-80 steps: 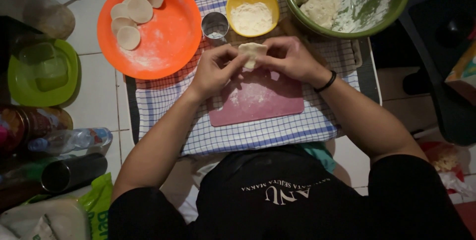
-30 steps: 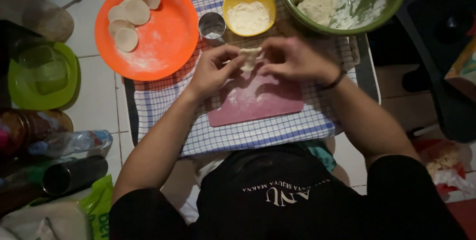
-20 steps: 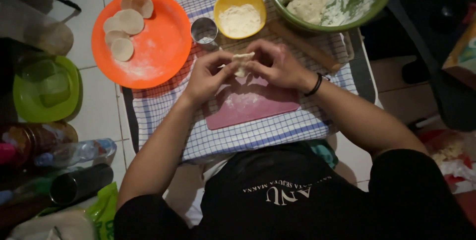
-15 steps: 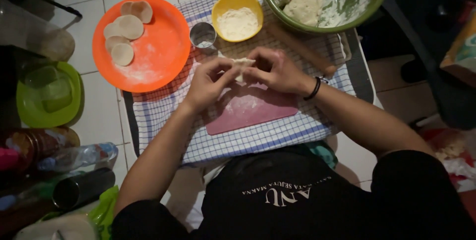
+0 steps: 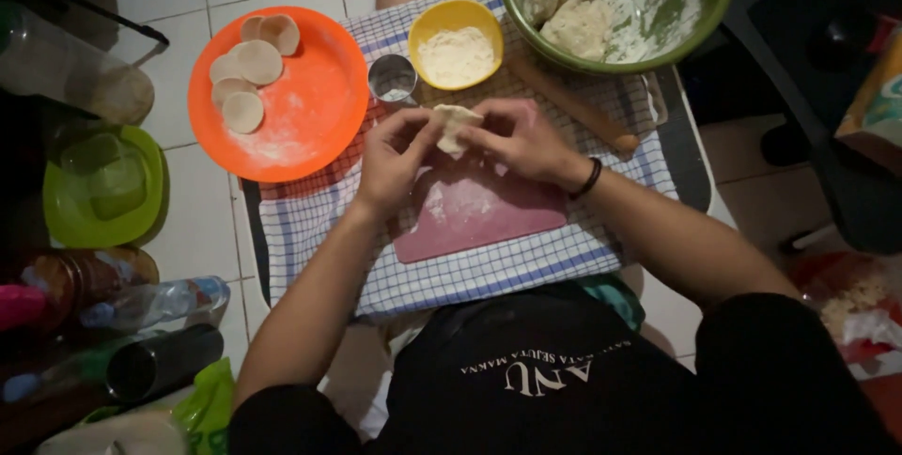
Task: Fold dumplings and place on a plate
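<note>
Moved: both hands sit lower in view than before.
Left hand (image 5: pixel 393 156): grip pinching small pale folded dough piece (image 5: pixel 456 122).
Right hand (image 5: pixel 522 140): grip pinching same dough above pink rectangular cutting board (image 5: pixel 479 215).

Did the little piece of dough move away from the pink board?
No. The dough piece stays pinched between the left hand and right hand, above the top edge of the pink board, just below the yellow bowl.

a clear plastic bottle (image 5: pixel 155 303) with a pale label lies at lower left, a green bag (image 5: pixel 202 410) just below it; a colourful printed package (image 5: pixel 876 102) sits at the right edge.
</note>
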